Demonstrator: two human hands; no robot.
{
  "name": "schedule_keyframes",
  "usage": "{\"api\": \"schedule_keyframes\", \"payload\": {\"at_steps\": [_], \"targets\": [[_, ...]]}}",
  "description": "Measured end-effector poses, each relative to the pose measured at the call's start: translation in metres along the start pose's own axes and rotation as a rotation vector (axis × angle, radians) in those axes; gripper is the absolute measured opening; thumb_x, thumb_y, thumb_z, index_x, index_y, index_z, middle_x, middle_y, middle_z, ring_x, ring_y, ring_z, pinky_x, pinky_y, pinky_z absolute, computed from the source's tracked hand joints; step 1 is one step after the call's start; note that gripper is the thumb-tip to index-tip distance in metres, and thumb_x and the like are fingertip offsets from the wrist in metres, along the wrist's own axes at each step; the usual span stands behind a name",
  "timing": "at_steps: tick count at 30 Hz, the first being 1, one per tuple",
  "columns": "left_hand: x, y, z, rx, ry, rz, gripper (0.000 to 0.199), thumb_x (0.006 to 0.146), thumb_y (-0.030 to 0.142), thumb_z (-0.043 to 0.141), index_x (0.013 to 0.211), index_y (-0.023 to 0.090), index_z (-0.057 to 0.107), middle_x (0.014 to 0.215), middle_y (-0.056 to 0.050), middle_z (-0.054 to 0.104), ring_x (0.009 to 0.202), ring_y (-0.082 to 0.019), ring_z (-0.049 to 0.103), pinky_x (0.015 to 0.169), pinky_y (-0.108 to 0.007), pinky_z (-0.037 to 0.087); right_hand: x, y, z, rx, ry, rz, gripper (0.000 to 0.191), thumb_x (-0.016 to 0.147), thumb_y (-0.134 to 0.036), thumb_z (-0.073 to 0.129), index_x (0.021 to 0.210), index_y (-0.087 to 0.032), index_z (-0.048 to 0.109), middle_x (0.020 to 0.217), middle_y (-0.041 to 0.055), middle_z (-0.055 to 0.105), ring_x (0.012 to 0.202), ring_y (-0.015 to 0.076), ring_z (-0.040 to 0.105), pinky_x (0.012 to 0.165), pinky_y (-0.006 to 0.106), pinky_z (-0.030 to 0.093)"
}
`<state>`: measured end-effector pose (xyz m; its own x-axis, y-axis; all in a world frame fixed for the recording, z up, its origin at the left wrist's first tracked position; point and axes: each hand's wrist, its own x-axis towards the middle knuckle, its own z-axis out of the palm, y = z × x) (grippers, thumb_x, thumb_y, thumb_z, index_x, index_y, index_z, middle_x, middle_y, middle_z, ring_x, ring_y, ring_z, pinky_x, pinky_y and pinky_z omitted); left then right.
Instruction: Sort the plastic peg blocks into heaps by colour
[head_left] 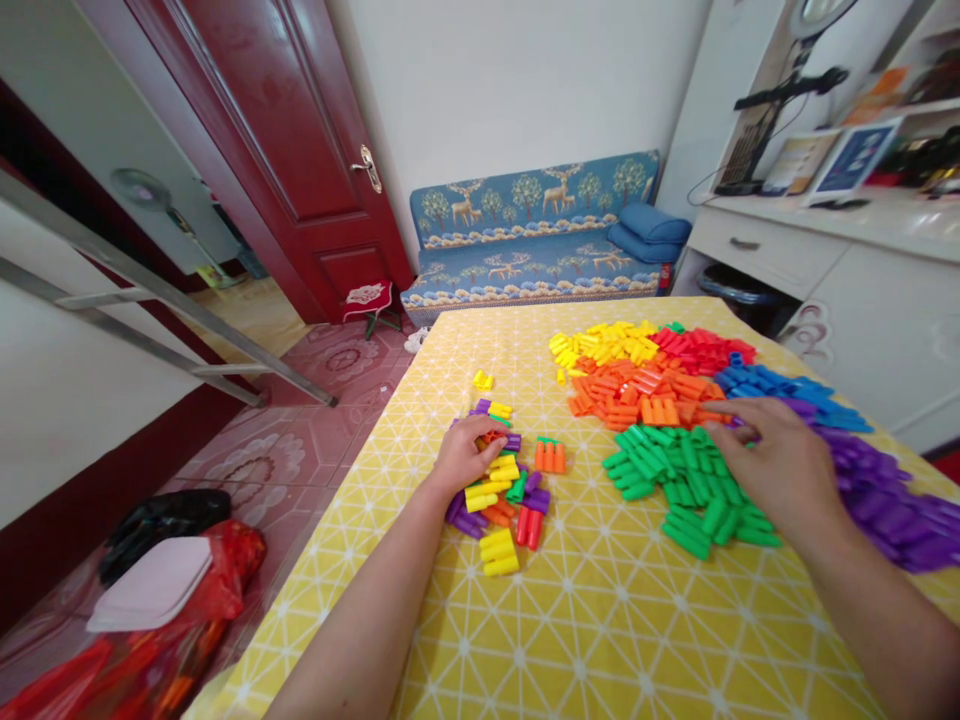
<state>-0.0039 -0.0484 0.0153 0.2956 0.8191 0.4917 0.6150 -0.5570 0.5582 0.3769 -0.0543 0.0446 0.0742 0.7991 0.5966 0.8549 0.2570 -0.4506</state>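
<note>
Yellow patterned cloth covers the surface [585, 640] beneath both grips. Nearest, a yellow block [499, 552] lies below the left grip [469, 455], apart from its fingers. That grip curls over the mixed heap [491, 492]; orange shows between thumb and fingers, but whether it is clasped I cannot tell. Pieces crowd its palm, so a hasty lift could scatter some.

Left of and below the right grip [784, 465] sits the green pile [675, 465]; the purple pile [885, 490] lies to its right. Its thumb and fingers bend together with something purplish between; a firm pinch cannot be confirmed, and a weak one could drop it among the green.

Just past those fingertips, orange [630, 385] and blue [787, 392] piles crowd close, so trailing knuckles could mix colours. Beyond lie red [701, 350] and yellow [607, 345] piles, then a sofa [525, 270].
</note>
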Motion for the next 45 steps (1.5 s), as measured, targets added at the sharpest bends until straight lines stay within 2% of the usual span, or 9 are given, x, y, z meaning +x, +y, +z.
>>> {"api": "schedule_keyframes", "payload": {"at_steps": [7,12,19,26,30,33,37,41,45], "targets": [[0.0,0.002,0.0,0.011,0.005,-0.019,0.013,0.085,0.025,0.059,0.092,0.02,0.069,0.093,-0.005,0.072,0.088,-0.018,0.066,0.084,-0.032,0.049,-0.027,-0.096,0.06,0.235,-0.478,-0.415,0.039,0.082,-0.013,0.05,0.117,-0.023,0.062,0.122,0.0062,0.061,0.113,0.0221,0.054,0.098,0.041,0.044],[0.0,0.003,-0.001,0.001,-0.003,-0.02,0.013,0.085,0.024,0.059,0.091,0.02,0.069,0.091,-0.004,0.072,0.087,-0.018,0.066,0.082,-0.031,0.049,-0.044,-0.116,0.093,0.103,-0.535,-0.436,0.044,0.082,-0.009,0.051,0.122,-0.023,0.06,0.122,0.0099,0.058,0.11,0.0237,0.052,0.093,0.041,0.045],[0.001,0.001,-0.001,0.007,-0.011,-0.018,0.014,0.086,0.026,0.058,0.092,0.02,0.069,0.093,-0.005,0.072,0.088,-0.018,0.066,0.083,-0.032,0.049,-0.034,-0.114,0.087,0.147,-0.515,-0.383,0.034,0.09,-0.02,0.045,0.121,-0.022,0.059,0.121,0.0082,0.06,0.108,0.0205,0.057,0.09,0.035,0.045],[0.0,-0.002,-0.001,0.009,-0.006,-0.009,0.015,0.085,0.026,0.058,0.093,0.02,0.069,0.093,-0.006,0.072,0.088,-0.019,0.066,0.084,-0.032,0.05,0.047,-0.069,0.075,-0.076,-0.287,-0.117,0.032,0.092,-0.034,0.041,0.103,-0.018,0.067,0.098,0.008,0.071,0.09,0.0224,0.064,0.079,0.032,0.047],[0.0,-0.002,-0.001,0.008,-0.015,-0.009,0.015,0.085,0.026,0.058,0.094,0.02,0.069,0.094,-0.006,0.072,0.088,-0.019,0.066,0.085,-0.032,0.05,0.078,-0.047,0.066,-0.343,-0.206,-0.032,0.036,0.088,-0.033,0.047,0.113,-0.014,0.064,0.108,0.0159,0.066,0.098,0.0289,0.062,0.08,0.039,0.047],[0.0,-0.003,-0.001,0.0,-0.015,0.0,0.015,0.085,0.025,0.057,0.094,0.02,0.069,0.094,-0.005,0.072,0.089,-0.018,0.066,0.085,-0.032,0.049,0.063,-0.059,0.069,-0.285,-0.175,-0.147,0.039,0.087,-0.029,0.049,0.12,-0.011,0.06,0.12,0.0179,0.06,0.111,0.0302,0.055,0.09,0.042,0.045],[0.0,-0.004,0.001,-0.006,-0.007,0.008,0.014,0.085,0.024,0.058,0.094,0.021,0.069,0.093,-0.004,0.072,0.088,-0.018,0.065,0.084,-0.032,0.049,0.003,-0.099,0.096,-0.018,-0.407,-0.348,0.038,0.086,-0.024,0.05,0.123,-0.015,0.059,0.128,0.0129,0.057,0.117,0.0246,0.052,0.101,0.039,0.041],[-0.001,-0.002,0.001,0.008,0.006,-0.006,0.014,0.086,0.026,0.058,0.092,0.021,0.069,0.092,-0.004,0.072,0.087,-0.017,0.065,0.082,-0.031,0.048,-0.042,-0.127,0.124,0.049,-0.51,-0.347,0.041,0.087,-0.018,0.048,0.127,-0.014,0.056,0.136,0.0152,0.051,0.126,0.0258,0.045,0.107,0.044,0.035],[-0.001,-0.001,-0.001,0.072,0.024,-0.025,0.022,0.087,0.029,0.056,0.105,0.021,0.066,0.099,-0.005,0.071,0.093,-0.019,0.064,0.087,-0.034,0.047,-0.048,-0.129,0.13,0.159,-0.483,-0.352,0.036,0.09,-0.017,0.044,0.122,-0.017,0.059,0.131,0.0129,0.056,0.122,0.0224,0.048,0.107,0.044,0.035]]}}
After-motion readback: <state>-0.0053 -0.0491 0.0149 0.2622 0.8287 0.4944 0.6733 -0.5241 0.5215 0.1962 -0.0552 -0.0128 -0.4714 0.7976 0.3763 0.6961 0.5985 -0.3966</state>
